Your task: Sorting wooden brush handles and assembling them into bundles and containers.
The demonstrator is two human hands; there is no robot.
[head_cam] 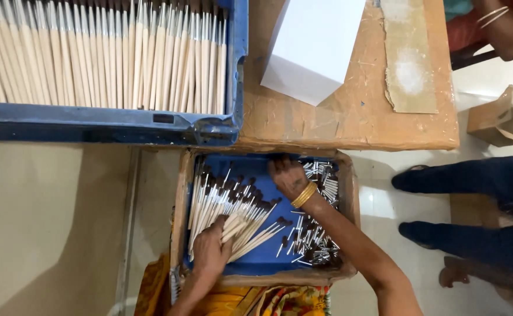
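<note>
A cardboard box (179,205) lined with blue sits on my lap and holds paint brushes. My left hand (210,253) grips a bundle of pale-handled brushes (240,225) at the box's near left, beside a larger pile of brushes (212,196). My right hand (287,175), with gold bangles at the wrist, reaches to the far side of the box, fingers down among loose metal ferrules with dark bristle tips (315,234). What its fingers hold is hidden.
A blue crate (122,126) full of bare wooden handles (104,52) stands on the left. A worn wooden table (356,117) carries a white sheet (315,44). Another person's legs in dark trousers (473,178) stand at right, by a cardboard piece (505,114).
</note>
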